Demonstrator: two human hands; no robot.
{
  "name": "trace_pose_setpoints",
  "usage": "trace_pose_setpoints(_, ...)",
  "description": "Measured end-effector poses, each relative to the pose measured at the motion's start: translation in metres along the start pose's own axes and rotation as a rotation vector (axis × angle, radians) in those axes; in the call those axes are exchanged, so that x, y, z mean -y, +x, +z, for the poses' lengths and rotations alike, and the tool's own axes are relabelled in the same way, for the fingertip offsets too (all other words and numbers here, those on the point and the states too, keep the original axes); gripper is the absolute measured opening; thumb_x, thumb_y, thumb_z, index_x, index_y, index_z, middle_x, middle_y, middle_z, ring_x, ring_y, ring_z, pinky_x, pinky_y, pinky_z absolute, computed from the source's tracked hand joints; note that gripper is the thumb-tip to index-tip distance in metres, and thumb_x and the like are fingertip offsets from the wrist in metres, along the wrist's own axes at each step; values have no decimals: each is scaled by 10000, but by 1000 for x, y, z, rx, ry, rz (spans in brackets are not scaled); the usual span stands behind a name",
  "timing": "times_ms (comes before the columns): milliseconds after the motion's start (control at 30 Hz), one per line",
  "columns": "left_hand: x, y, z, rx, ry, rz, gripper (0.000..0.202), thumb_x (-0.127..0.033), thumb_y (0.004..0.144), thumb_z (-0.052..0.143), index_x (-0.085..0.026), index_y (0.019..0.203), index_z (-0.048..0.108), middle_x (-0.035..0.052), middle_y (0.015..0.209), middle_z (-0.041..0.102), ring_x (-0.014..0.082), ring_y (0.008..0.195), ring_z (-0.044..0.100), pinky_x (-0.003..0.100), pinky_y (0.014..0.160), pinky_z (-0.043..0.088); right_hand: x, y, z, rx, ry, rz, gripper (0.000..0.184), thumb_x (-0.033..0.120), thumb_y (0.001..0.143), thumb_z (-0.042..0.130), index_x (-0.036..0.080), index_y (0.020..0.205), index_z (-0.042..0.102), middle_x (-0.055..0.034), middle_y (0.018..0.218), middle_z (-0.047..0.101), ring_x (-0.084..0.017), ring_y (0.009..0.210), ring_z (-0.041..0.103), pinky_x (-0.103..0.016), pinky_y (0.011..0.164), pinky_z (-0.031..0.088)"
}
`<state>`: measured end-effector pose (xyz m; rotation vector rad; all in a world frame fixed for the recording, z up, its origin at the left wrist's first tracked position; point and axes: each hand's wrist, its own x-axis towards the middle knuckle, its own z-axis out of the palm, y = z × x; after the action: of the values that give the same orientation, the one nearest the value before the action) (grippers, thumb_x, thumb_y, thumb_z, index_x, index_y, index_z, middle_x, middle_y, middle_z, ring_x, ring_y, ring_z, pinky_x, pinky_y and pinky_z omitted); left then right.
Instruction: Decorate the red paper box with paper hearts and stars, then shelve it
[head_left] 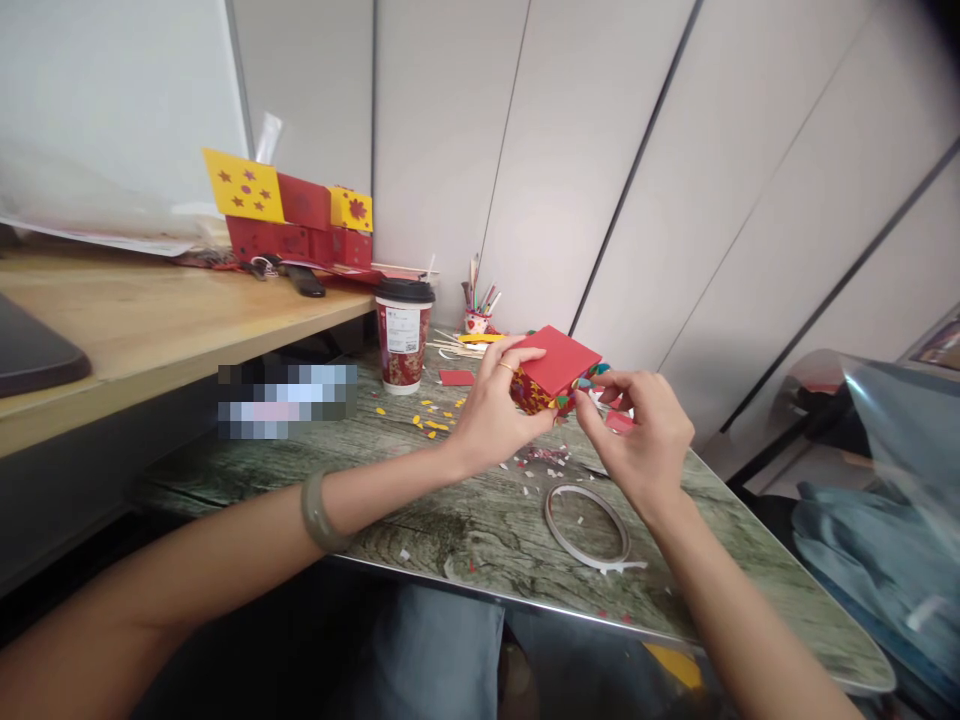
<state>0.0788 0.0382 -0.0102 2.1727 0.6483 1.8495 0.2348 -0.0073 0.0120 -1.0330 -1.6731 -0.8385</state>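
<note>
A small red paper box (561, 360) is held up above the table, tilted, with a plain red face on top. Its side carries yellow patterns, and blue, green and yellow bits line its right edge. My left hand (491, 415), wearing a ring, grips the box from the left with the fingers over the top and the thumb below. At the right edge, my right hand (646, 430) has thumb and index finger closed around the coloured trim. A roll of narrow white tape (552, 524) lies flat on the table below the hands, its loose end sticking out.
Yellow paper scraps (436, 425) and a red paper piece (456, 378) lie on the wood-grain table (450, 520). Behind stand a lidded paper cup (403, 345) and a pot of pens (478, 322). A raised desk (135, 320) at left bears red and yellow boxes (300, 212).
</note>
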Motion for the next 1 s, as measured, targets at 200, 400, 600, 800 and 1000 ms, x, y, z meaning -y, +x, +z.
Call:
trace_pose_setpoints(200, -2, 0, -1, 6, -11, 4, 535, -160, 626, 684, -218, 1106, 455, 90, 1247, 412, 226, 1209, 384, 433, 1036, 311, -1, -1, 0, 11, 20, -22, 59, 235, 777, 604, 192, 802, 572, 8, 668, 563, -143, 636, 496, -260, 607, 382)
trace_pose_setpoints(400, 0, -1, 0, 13, -4, 19, 555, -158, 616, 690, -206, 1117, 457, 94, 1254, 408, 214, 1206, 384, 402, 1040, 320, 0, -1, -2, 21, 32, -35, 37, 214, 785, 580, 188, 810, 573, 4, 665, 561, -148, 652, 503, -264, 627, 387)
trace_pose_setpoints(600, 1, -2, 1, 15, 1, 34, 558, -158, 627, 681, -209, 1133, 453, 89, 1264, 406, 207, 1214, 377, 400, 1044, 318, 0, -1, -2, 15, 26, -35, 48, 224, 775, 601, 192, 794, 571, 8, 660, 563, -146, 643, 498, -261, 613, 383)
trace_pose_setpoints(800, 1, -2, 0, 17, 2, 30, 568, -160, 619, 691, -208, 1133, 454, 92, 1265, 404, 209, 1210, 382, 399, 1039, 323, 0, -2, -2, 12, 23, -31, 34, 215, 773, 596, 193, 792, 577, 7, 663, 564, -145, 641, 493, -263, 613, 383)
trace_pose_setpoints(1000, 1, -2, 0, 16, -1, 27, 560, -169, 617, 696, -223, 1120, 455, 85, 1262, 408, 220, 1207, 386, 425, 1029, 330, 0, -1, -3, 8, 33, -39, 6, 188, 770, 581, 184, 775, 580, 3, 657, 565, -143, 632, 490, -266, 618, 390)
